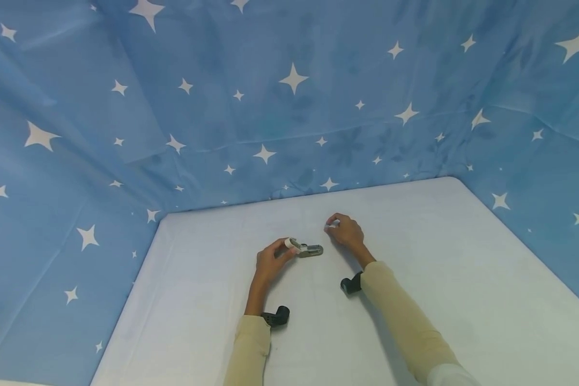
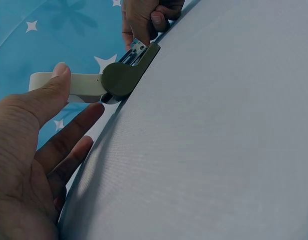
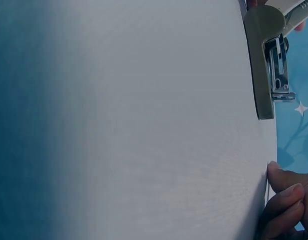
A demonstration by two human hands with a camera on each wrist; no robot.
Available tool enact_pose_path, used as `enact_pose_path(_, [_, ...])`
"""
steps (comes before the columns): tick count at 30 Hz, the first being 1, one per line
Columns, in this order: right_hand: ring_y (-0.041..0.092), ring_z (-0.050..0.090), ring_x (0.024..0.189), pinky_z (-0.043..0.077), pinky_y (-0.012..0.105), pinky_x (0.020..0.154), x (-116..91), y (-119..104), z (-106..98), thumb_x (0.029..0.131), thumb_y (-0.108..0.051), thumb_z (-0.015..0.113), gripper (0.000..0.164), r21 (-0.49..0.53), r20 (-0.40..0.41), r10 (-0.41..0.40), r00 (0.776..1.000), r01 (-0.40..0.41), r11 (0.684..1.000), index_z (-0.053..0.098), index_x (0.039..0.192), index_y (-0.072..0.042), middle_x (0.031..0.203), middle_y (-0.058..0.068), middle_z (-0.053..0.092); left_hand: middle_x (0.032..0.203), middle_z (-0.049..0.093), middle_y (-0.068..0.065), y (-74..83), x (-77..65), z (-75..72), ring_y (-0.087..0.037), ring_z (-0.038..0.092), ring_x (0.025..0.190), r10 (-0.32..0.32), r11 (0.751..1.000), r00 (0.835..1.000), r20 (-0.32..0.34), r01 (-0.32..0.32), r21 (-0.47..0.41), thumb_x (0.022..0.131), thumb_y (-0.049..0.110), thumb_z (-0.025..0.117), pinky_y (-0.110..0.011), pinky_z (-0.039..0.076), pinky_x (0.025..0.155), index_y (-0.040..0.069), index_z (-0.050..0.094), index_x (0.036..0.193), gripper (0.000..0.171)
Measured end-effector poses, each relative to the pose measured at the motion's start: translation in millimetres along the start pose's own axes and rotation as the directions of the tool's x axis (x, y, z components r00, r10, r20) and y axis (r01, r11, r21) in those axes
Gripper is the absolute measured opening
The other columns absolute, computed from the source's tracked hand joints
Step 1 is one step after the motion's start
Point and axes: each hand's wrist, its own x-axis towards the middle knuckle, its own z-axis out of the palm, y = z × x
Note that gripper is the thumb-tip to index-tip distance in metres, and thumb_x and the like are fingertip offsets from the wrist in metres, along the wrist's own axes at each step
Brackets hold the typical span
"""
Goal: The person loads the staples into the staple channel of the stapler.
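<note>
A stapler [image 1: 311, 250] lies on the table with its cream top arm swung up from its olive green base [image 2: 118, 80]. My left hand [image 1: 270, 261] grips the cream arm [image 2: 86, 84], thumb on one side, with other fingers stretched below it. The metal magazine [image 3: 279, 65] shows bare above the base in the right wrist view. Beyond the stapler's front end, my right hand [image 1: 346, 232] is low over the table, thumb and forefinger pinching a small thin strip [image 3: 268, 187]. Its kind is too small to tell; the fingers partly hide it.
The white table [image 1: 198, 332] spreads around both hands. A blue curtain with white stars [image 1: 270, 107] hangs behind it and along both sides. Black wrist cameras [image 1: 280, 316] are strapped to both forearms.
</note>
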Motion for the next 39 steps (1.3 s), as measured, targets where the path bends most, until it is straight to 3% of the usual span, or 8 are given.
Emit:
enact_pose_path(7, [0.016, 0.053, 0.057, 0.037, 0.028, 0.050, 1, 2, 3, 0.091, -0.028, 0.066, 0.019, 0.005, -0.013, 0.017, 1.000, -0.017, 1.000, 0.068, 0.102, -0.014, 0.066, 0.002, 0.060, 0.120, 0.071, -0.004, -2.5, 1.4, 2.3, -0.024, 0.060, 0.124, 0.016, 1.000, 1.000, -0.002, -0.015, 0.023, 0.090, 0.037, 0.069, -0.046, 0.044, 0.107, 0.018, 0.068, 0.121, 0.036])
enact_pose_path(15, [0.014, 0.054, 0.049, 0.038, 0.028, 0.050, -1, -1, 2, 0.091, -0.027, 0.066, 0.018, -0.003, 0.023, 0.020, 1.000, -0.020, 1.000, 0.065, 0.103, -0.013, 0.052, -0.001, 0.059, 0.118, 0.072, -0.003, -7.4, -0.1, 3.9, -0.023, 0.062, 0.121, 0.024, 1.000, 1.000, -0.017, -0.023, 0.017, 0.090, 0.038, 0.070, -0.047, 0.045, 0.106, 0.018, 0.069, 0.118, 0.035])
enact_pose_path(23, [0.017, 0.057, 0.055, 0.041, 0.030, 0.057, -1, -3, -2, 0.096, -0.027, 0.060, 0.023, -0.068, 0.078, 0.017, 0.997, -0.012, 0.998, 0.064, 0.107, -0.007, 0.055, 0.000, 0.061, 0.121, 0.071, -0.002, -6.8, -0.1, 3.9, -0.023, 0.061, 0.122, 0.029, 1.000, 1.000, -0.010, -0.029, 0.013, 0.090, 0.041, 0.069, -0.046, 0.045, 0.106, 0.019, 0.069, 0.119, 0.036])
enact_pose_path(27, [0.015, 0.057, 0.057, 0.042, 0.029, 0.059, 1, 4, 0, 0.097, -0.026, 0.056, 0.026, 0.028, 0.104, 0.037, 0.994, -0.040, 0.999, 0.062, 0.111, -0.005, 0.063, 0.001, 0.063, 0.121, 0.070, -0.003, -6.0, -1.4, 3.1, -0.024, 0.061, 0.123, 0.027, 1.000, 1.000, -0.007, -0.027, 0.010, 0.090, 0.041, 0.069, -0.047, 0.045, 0.106, 0.019, 0.069, 0.120, 0.037])
enact_pose_path(29, [0.011, 0.058, 0.058, 0.045, 0.026, 0.059, 2, 9, 0, 0.099, -0.024, 0.054, 0.026, 0.141, 0.127, 0.048, 0.991, -0.065, 0.988, 0.061, 0.113, -0.004, 0.071, 0.003, 0.063, 0.121, 0.071, -0.003, -5.9, -1.9, 2.7, -0.024, 0.061, 0.123, 0.023, 1.000, 1.000, -0.006, -0.023, 0.013, 0.090, 0.040, 0.070, -0.047, 0.045, 0.106, 0.019, 0.069, 0.120, 0.037])
enact_pose_path(31, [0.008, 0.060, 0.059, 0.050, 0.023, 0.059, 1, 12, 0, 0.100, -0.021, 0.051, 0.027, 0.271, 0.152, 0.045, 0.987, -0.085, 0.959, 0.059, 0.116, -0.001, 0.081, 0.005, 0.064, 0.120, 0.071, -0.004, -5.8, -2.2, 2.1, -0.024, 0.062, 0.122, 0.026, 1.000, 1.000, -0.009, -0.026, 0.012, 0.090, 0.039, 0.070, -0.047, 0.045, 0.106, 0.018, 0.069, 0.119, 0.036])
enact_pose_path(34, [0.006, 0.064, 0.063, 0.054, 0.020, 0.059, -1, 14, -3, 0.101, -0.016, 0.052, 0.026, 0.442, 0.178, 0.037, 0.983, -0.114, 0.890, 0.059, 0.118, 0.003, 0.092, 0.009, 0.064, 0.119, 0.071, -0.004, -4.8, -2.1, 1.3, -0.025, 0.063, 0.120, 0.036, 0.999, 0.999, -0.014, -0.036, 0.006, 0.090, 0.037, 0.070, -0.047, 0.046, 0.105, 0.017, 0.069, 0.119, 0.035])
enact_pose_path(39, [0.005, 0.065, 0.065, 0.056, 0.019, 0.061, -8, 15, -7, 0.096, -0.010, 0.059, 0.025, 0.543, 0.152, 0.017, 0.988, -0.099, 0.834, 0.060, 0.115, 0.006, 0.094, 0.012, 0.068, 0.119, 0.071, -0.005, -3.2, -1.0, 1.3, -0.025, 0.062, 0.121, 0.033, 0.999, 0.999, -0.011, -0.033, 0.003, 0.090, 0.037, 0.070, -0.047, 0.045, 0.106, 0.016, 0.069, 0.119, 0.036])
